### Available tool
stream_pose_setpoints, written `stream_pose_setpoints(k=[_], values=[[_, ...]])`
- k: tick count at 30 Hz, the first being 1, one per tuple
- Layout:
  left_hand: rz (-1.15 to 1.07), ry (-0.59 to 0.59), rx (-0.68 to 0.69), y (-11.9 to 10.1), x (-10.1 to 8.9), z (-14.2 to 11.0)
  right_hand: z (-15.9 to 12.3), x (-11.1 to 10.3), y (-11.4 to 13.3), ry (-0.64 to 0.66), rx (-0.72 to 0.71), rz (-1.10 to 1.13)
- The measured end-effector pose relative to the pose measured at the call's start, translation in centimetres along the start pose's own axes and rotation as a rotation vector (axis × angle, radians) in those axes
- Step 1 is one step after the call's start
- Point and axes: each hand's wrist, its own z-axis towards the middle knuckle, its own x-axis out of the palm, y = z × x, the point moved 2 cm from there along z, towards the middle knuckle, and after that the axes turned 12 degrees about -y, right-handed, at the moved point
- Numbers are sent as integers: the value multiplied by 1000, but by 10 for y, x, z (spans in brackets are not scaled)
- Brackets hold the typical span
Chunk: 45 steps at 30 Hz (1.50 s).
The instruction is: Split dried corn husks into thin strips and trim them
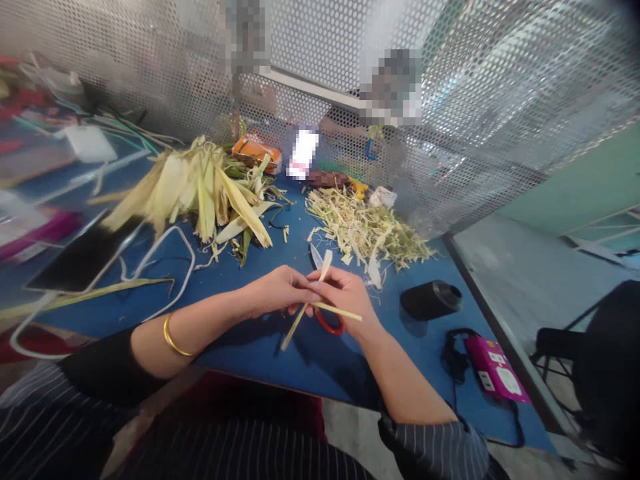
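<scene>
My left hand point(286, 291) and my right hand point(345, 293) meet over the blue table, fingertips pinched together. Between them they grip pale corn husk strips point(295, 328) that cross each other; one end points up, one down to the left and another right across my right palm. Under my hands lie scissors with red handles point(331, 325), partly hidden, their blade showing beyond my fingers. Beyond my left hand is a heap of whole corn husks point(200, 183). Past my right hand spreads a pile of shredded husk pieces point(367, 227).
A black spool point(431, 300) and a magenta power strip point(496, 370) with a black cord are at right. A dark-screened phone point(87, 253) with a white cable lies left. An orange packet point(257, 155) sits behind the husks, before a perforated metal screen point(475, 87).
</scene>
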Motion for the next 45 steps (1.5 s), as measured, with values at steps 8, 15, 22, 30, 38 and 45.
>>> stream_pose_setpoints(k=[8, 15, 22, 30, 38, 45], values=[[-2, 54, -73, 1, -3, 1, 6, -11, 3, -119, -15, 111], [54, 107, -57, 6, -2, 3, 8, -15, 1, -176, -94, 110], [31, -25, -4, 4, -5, 4, 8, -18, 4, -289, -206, 64], [-276, -322, -37, 8, -17, 16, 15, -31, 2, -242, -186, 74], [-234, -135, -108, 6, -5, 9, 12, -13, -3, -198, -93, 108], [-172, -162, -62, 8, -3, 9, 13, -15, -6, -233, -131, 87]])
